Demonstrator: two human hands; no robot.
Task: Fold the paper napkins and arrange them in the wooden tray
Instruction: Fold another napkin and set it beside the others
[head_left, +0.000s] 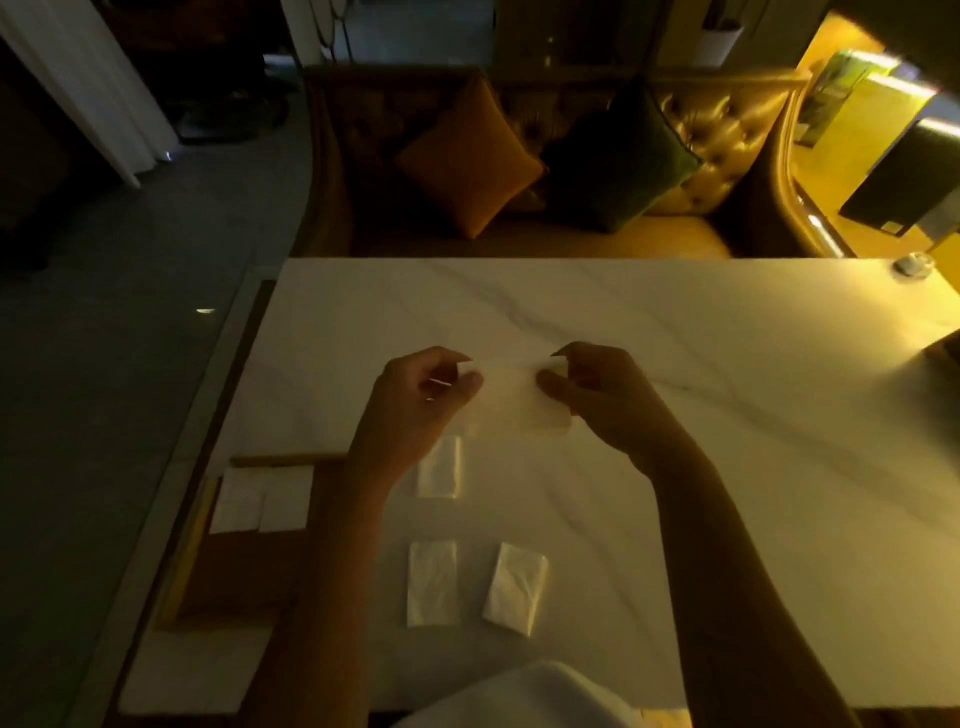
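Note:
Both hands hold one white paper napkin (511, 402) above the middle of the marble table (675, 364). My left hand (423, 400) pinches its left end and my right hand (597, 395) pinches its right end. Three folded napkins lie on the table nearer me: one (439, 467) just below my left hand, one (432, 583) further down, and one (516, 588) tilted beside it. The wooden tray (228, 571) sits at the table's left edge, with two folded napkins (262, 500) side by side at its far end. My left forearm hides the tray's right side.
A sofa with an orange cushion (470, 156) and a green cushion (626, 156) stands beyond the table's far edge. A small round object (911, 266) rests at the far right corner. White cloth (519, 696) shows at the near edge.

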